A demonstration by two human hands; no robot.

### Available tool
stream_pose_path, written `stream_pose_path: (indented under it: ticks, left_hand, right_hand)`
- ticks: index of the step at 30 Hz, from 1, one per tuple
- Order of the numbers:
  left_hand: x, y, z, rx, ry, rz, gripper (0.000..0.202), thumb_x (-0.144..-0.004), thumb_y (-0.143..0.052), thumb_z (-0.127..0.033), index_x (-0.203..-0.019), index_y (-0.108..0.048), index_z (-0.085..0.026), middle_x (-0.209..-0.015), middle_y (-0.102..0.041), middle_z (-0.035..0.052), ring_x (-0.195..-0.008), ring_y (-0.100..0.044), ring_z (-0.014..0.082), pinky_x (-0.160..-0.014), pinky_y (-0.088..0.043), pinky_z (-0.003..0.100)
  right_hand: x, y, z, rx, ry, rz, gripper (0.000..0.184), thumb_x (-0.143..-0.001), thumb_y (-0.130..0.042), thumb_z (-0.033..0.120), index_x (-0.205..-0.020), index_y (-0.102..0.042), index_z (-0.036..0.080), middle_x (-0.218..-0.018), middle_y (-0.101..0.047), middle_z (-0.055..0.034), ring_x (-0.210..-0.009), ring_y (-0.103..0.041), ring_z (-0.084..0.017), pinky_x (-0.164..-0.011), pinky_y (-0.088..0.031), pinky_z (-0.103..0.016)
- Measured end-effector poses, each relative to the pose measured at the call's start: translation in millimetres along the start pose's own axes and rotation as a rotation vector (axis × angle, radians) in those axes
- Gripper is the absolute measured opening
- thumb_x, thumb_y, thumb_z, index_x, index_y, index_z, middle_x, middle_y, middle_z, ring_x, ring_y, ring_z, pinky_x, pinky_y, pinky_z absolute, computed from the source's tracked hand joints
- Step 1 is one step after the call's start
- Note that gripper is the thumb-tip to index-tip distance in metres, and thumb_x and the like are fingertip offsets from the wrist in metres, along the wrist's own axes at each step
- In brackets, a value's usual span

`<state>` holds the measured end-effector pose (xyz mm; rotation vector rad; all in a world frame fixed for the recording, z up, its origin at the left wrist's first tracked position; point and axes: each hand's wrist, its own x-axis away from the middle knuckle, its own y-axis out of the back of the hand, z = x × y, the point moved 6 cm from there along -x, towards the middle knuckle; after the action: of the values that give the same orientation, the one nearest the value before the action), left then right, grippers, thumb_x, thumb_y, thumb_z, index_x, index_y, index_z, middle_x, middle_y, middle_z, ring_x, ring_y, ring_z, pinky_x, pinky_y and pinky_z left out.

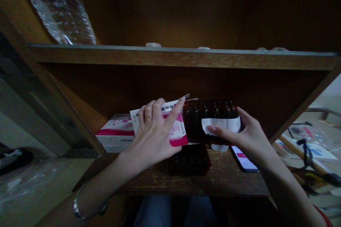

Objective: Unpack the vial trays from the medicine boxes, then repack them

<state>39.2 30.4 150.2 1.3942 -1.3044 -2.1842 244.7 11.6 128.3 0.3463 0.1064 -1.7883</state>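
Note:
My left hand (156, 127) is closed around a white and pink medicine box (179, 132) marked "Oral Solution", tilted, with a flap raised at its right end. My right hand (247, 134) grips a dark brown tray of small vials (194, 117), its thumb pressing a folded white paper (226, 125) against the tray's front. The tray's left end is at the box's right end; whether it is partly inside, I cannot tell. Below them, another brown vial tray (190, 161) lies on the wooden surface.
Similar boxes (117, 131) are stacked at the left inside the compartment. A phone with a lit screen (244, 159) lies near my right wrist. Above runs a glass-edged shelf (181, 56) bearing a clear plastic bottle (61, 10). Sticks and bags (306, 152) crowd the right side.

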Motion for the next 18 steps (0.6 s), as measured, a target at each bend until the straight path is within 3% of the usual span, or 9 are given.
stream_pose_path:
  ticks: [5, 7, 12, 18]
  left_hand:
    - [1, 5.0, -19, -0.021, -0.141, -0.065, 0.098, -0.072, -0.067, -0.049, -0.153, -0.019, -0.020, -0.134, -0.028, 0.0212, -0.127, -0.032, 0.0416, -0.106, -0.027, 0.057]
    - [1, 8.0, -23, 0.002, -0.161, -0.081, 0.097, -0.072, -0.066, -0.050, -0.152, -0.021, -0.018, -0.134, -0.030, 0.0211, -0.126, -0.034, 0.0406, -0.106, -0.028, 0.055]
    - [-1, 16.1, -24, 0.087, -0.175, -0.097, 0.093, -0.072, -0.066, -0.046, -0.150, -0.027, -0.016, -0.134, -0.039, 0.0200, -0.127, -0.038, 0.0384, -0.107, -0.030, 0.052]
    - [0, 18.2, -22, 0.116, -0.154, -0.096, 0.087, -0.072, -0.067, -0.046, -0.147, -0.034, -0.018, -0.137, -0.041, 0.0192, -0.129, -0.039, 0.0377, -0.109, -0.031, 0.052]
  right_hand:
    - [1, -10, -5, -0.034, 0.011, 0.055, 0.060, -0.057, -0.088, 0.040, -0.107, -0.060, 0.021, -0.105, -0.073, -0.0085, -0.091, -0.069, -0.028, -0.080, -0.057, -0.039]
    - [0, -14, -9, -0.053, -0.037, 0.081, 0.063, -0.057, -0.089, 0.040, -0.109, -0.060, 0.020, -0.105, -0.072, -0.0084, -0.091, -0.069, -0.026, -0.078, -0.057, -0.037]
    - [-7, -20, -16, -0.157, -0.184, 0.135, 0.064, -0.057, -0.088, 0.038, -0.110, -0.058, 0.018, -0.096, -0.072, -0.0059, -0.082, -0.068, -0.020, -0.069, -0.057, -0.028]
    - [-1, -27, -13, -0.142, -0.137, 0.146, 0.059, -0.064, -0.083, 0.040, -0.111, -0.055, 0.018, -0.102, -0.071, -0.0085, -0.088, -0.068, -0.023, -0.075, -0.057, -0.032]
